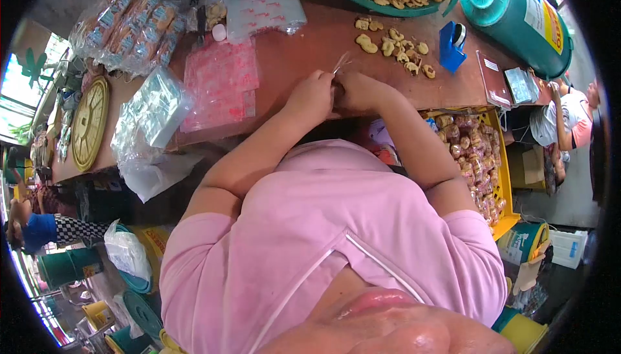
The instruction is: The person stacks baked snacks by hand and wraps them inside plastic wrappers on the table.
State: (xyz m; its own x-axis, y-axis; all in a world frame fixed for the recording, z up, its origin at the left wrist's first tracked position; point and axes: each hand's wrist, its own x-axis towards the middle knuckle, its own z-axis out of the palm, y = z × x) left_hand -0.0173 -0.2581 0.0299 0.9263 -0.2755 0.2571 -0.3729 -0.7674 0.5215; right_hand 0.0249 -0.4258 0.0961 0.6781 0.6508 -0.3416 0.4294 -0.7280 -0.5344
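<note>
My left hand point(312, 97) and my right hand point(363, 91) are close together at the front edge of the red-brown table point(284, 56). Both have their fingers curled in around a small clear plastic bag point(341, 63), whose thin end sticks up between them. What the bag holds is hidden by the fingers. Beyond my right hand lie loose curled cookies point(406, 50) on the tabletop. Pink printed plastic bags point(220, 82) are spread to the left of my hands.
A green basin point(388, 8) of cookies and a blue tape dispenser point(452, 47) stand at the back right. Below the edge is a yellow crate point(501, 160) of packed cookies. Packed bread point(132, 24) and clear bags point(158, 105) sit left. People point(563, 121) are at the far right.
</note>
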